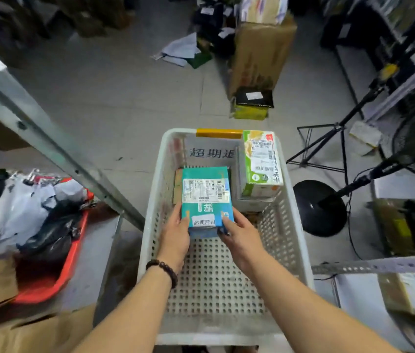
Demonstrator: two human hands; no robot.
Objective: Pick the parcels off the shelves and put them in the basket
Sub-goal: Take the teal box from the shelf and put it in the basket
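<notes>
A white perforated basket stands on the floor in front of me. Both my hands hold a teal box parcel with a white shipping label inside the basket, over its middle. My left hand grips the box's near left corner and my right hand grips its near right corner. A brown flat parcel lies under the teal box. A green and white box parcel stands on a pale box in the basket's far right corner.
A metal shelf post slants across the left. A red bin with bagged parcels sits on the left shelf. A black stand base and tripod legs stand to the right. Cardboard boxes stand ahead on the floor.
</notes>
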